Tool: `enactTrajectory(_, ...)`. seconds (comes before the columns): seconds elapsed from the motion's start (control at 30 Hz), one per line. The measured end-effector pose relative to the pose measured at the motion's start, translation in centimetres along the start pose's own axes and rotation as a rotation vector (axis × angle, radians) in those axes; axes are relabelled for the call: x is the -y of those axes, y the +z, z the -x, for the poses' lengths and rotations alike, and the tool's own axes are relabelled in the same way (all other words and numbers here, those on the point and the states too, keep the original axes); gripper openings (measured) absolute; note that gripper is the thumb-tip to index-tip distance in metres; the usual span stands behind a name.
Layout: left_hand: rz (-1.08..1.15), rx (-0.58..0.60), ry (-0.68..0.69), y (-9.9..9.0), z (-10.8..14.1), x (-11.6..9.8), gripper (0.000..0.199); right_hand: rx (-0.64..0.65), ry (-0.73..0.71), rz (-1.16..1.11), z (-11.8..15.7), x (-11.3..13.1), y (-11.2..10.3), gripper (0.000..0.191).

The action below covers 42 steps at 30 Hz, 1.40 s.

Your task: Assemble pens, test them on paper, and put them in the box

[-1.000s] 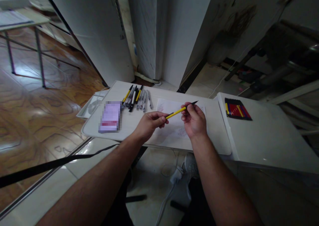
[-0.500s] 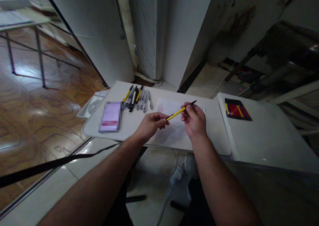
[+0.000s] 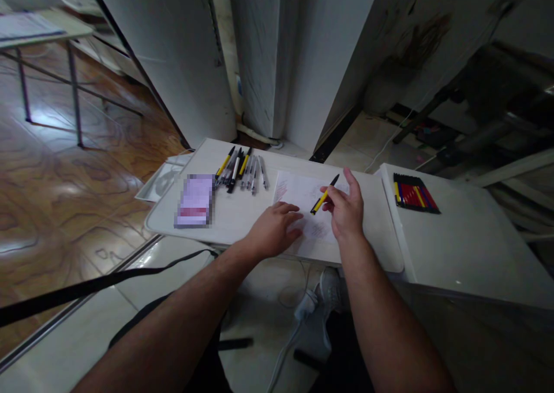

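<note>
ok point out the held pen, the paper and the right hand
Held pen (image 3: pixel 322 198), head view: yellow barrel.
Paper (image 3: pixel 319 227), head view: scribbled near part.
Right hand (image 3: pixel 348 209), head view: middle of the hand.

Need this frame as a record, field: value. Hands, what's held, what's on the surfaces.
left_hand: left hand open, holding nothing, over the paper; contact unclear
right_hand: right hand holding yellow and black pen
pen_pose: tilted, black tapered end pointing away from the person
paper: on white table, scribbled marks, partly covered by hands
loose_pens: pile of pens at the table's far left; exact count unclear
left_item: pixelated purple item
right_surface: pack of pens on adjoining white surface
</note>
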<state>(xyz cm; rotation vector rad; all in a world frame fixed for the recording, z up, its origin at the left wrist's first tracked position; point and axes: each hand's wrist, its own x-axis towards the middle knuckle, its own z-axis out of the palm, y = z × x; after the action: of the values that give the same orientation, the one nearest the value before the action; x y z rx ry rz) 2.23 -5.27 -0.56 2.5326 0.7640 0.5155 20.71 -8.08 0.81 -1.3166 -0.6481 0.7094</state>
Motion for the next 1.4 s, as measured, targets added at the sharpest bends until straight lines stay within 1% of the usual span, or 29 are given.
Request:
enactTrajectory(0.13,-0.124,0.107,0.025,0.1,0.0,0.2,0.03,0.054,0.059,-0.063,0.0,-0.2,0.4,0.047)
enactTrajectory(0.23,-0.152,0.156,0.04,0.1,0.1,0.4,0.027,0.141,0.074,-0.133,0.0,-0.7,0.7,0.044)
enactTrajectory(0.33,-0.149,0.168,0.05,0.1,0.1,0.5,0.03,0.205,0.03,-0.12,0.0,-1.6,1.1,0.037)
enactTrajectory(0.4,-0.148,0.179,0.055,-0.1,0.1,0.5,0.033,0.224,0.024,-0.054,-0.1,-2.4,1.4,0.029)
enactTrajectory(0.43,-0.149,0.186,0.056,-0.1,0.1,0.4,0.034,0.238,0.026,-0.007,-0.1,-2.7,1.6,0.027)
enactTrajectory(0.53,-0.148,0.199,0.049,-0.4,0.0,0.2,0.038,0.298,-0.006,0.165,-0.2,-3.7,2.3,0.033)
enactTrajectory(0.63,-0.146,0.206,0.031,-0.6,0.0,-0.2,0.039,0.346,-0.089,0.321,-0.2,-4.5,3.1,0.035)
enactTrajectory(0.7,-0.139,0.213,0.014,-0.6,0.0,-0.3,0.038,0.333,-0.146,0.403,-0.2,-5.1,3.5,0.033)
enactTrajectory(0.8,-0.117,0.215,0.001,-0.6,0.1,-0.3,0.037,0.248,-0.224,0.512,-0.5,-5.8,3.7,0.03)
enactTrajectory(0.9,-0.097,0.212,-0.002,-0.6,0.0,-0.2,0.036,0.197,-0.256,0.576,-0.7,-6.3,3.6,0.027)
enactTrajectory(1.17,-0.057,0.21,-0.037,-0.9,0.0,-0.5,0.03,0.276,-0.273,0.617,-0.4,-6.0,3.7,0.025)
enactTrajectory(1.3,-0.054,0.202,-0.03,-0.8,0.0,-0.4,0.029,0.246,-0.298,0.662,-0.3,-5.7,3.8,0.022)
enactTrajectory(1.4,-0.055,0.196,-0.027,-0.5,0.0,-0.3,0.032,0.255,-0.323,0.652,-0.4,-5.8,3.8,0.021)
